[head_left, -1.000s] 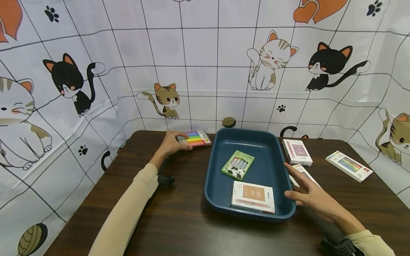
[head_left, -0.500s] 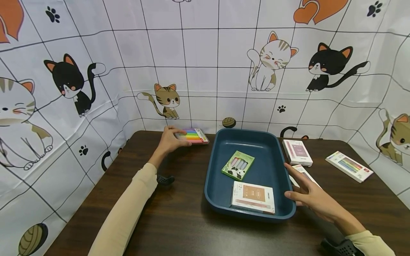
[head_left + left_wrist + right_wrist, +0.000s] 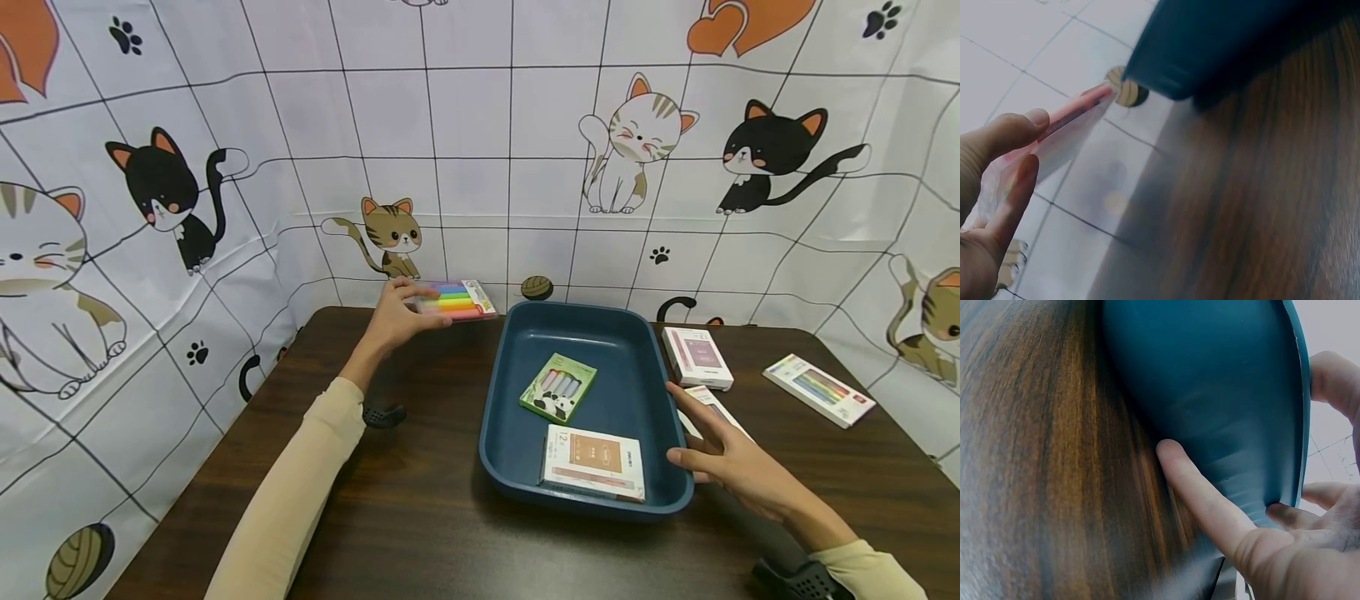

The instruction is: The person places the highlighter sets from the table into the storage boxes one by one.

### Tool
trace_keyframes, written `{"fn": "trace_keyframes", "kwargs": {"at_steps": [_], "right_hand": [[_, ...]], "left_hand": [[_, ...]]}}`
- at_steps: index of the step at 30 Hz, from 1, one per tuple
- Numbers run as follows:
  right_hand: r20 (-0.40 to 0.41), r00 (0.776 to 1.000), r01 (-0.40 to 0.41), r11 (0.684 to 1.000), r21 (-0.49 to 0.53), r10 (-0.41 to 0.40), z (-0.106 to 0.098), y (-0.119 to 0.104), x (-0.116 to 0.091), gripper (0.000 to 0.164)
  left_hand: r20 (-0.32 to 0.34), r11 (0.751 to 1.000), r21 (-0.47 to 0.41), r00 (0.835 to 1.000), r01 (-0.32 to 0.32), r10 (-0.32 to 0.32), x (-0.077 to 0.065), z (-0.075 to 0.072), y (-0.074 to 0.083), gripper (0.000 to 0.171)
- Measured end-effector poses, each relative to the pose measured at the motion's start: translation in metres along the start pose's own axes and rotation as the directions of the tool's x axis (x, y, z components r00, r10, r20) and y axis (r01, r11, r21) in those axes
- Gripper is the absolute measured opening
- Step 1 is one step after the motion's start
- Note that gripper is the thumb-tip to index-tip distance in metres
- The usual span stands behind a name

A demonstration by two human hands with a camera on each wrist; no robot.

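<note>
My left hand pinches a clear pack of rainbow-coloured pens by its left end, above the back of the table. In the left wrist view, the thumb and a finger grip the pack on opposite faces, and its far end points toward the bin. My right hand holds the right side of the blue bin. The right wrist view shows fingers against the bin's outer wall and a digit over its rim. Inside the bin lie a green panda box and a white-and-tan box.
Right of the bin lie a white box with a mauve panel and a flat box with coloured stripes. Another white box is partly hidden by the right hand. A cat-print curtain hangs behind the dark wooden table.
My left hand has drawn the pen pack slightly left, then raised it from the table, tilting it. The right hand and the bin have stayed put.
</note>
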State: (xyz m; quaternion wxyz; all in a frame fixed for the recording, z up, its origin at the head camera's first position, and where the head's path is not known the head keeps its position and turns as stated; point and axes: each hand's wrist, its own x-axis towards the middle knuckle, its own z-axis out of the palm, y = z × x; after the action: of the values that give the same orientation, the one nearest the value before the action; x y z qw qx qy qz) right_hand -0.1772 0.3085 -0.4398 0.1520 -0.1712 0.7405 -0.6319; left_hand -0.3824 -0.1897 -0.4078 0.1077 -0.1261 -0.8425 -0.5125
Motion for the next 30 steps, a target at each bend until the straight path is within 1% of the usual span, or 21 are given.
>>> {"fn": "trace_keyframes", "kwargs": {"at_steps": [2, 5, 8, 12, 16, 18, 22, 25, 30], "right_hand": [[0.001, 1.0, -0.002, 1.0, 0.004, 0.002, 0.0, 0.0, -0.001, 0.087], [-0.002, 1.0, -0.004, 1.0, 0.005, 0.004, 0.0, 0.001, -0.001, 0.086], [-0.001, 1.0, -0.007, 1.0, 0.007, 0.007, 0.0, 0.002, -0.002, 0.086], [0.0, 1.0, -0.011, 1.0, 0.01, 0.011, -0.001, 0.003, -0.002, 0.087], [-0.005, 1.0, -0.008, 1.0, 0.012, 0.008, -0.002, 0.003, 0.0, 0.087], [-0.003, 1.0, -0.002, 1.0, 0.012, 0.002, -0.003, 0.002, 0.001, 0.087], [0.0, 1.0, 0.003, 1.0, 0.003, -0.003, -0.003, 0.001, 0.001, 0.087], [0.001, 1.0, 0.001, 1.0, 0.009, -0.001, -0.003, 0.001, 0.001, 0.087], [0.01, 1.0, 0.002, 1.0, 0.003, -0.002, 0.0, -0.001, 0.001, 0.087]], "left_hand": [[-0.002, 0.999, -0.031, 1.0, -0.013, 0.013, 0.0, 0.002, 0.005, 0.061], [0.0, 0.998, -0.054, 0.999, -0.033, 0.033, 0.0, 0.004, 0.013, 0.061], [0.023, 0.997, -0.058, 0.998, -0.052, 0.054, -0.003, 0.008, 0.024, 0.062], [0.065, 0.994, -0.068, 0.994, -0.086, 0.09, -0.006, 0.015, 0.043, 0.061], [0.081, 0.984, -0.126, 0.987, -0.13, 0.14, -0.005, 0.025, 0.064, 0.057], [0.095, 0.979, -0.15, 0.983, -0.139, 0.155, -0.006, 0.031, 0.075, 0.056], [0.139, 0.978, -0.148, 0.976, -0.148, 0.169, -0.011, 0.043, 0.093, 0.054], [0.163, 0.977, -0.144, 0.97, -0.156, 0.178, -0.016, 0.053, 0.101, 0.053], [0.211, 0.972, -0.176, 0.959, -0.155, 0.191, -0.022, 0.066, 0.107, 0.05]]}}
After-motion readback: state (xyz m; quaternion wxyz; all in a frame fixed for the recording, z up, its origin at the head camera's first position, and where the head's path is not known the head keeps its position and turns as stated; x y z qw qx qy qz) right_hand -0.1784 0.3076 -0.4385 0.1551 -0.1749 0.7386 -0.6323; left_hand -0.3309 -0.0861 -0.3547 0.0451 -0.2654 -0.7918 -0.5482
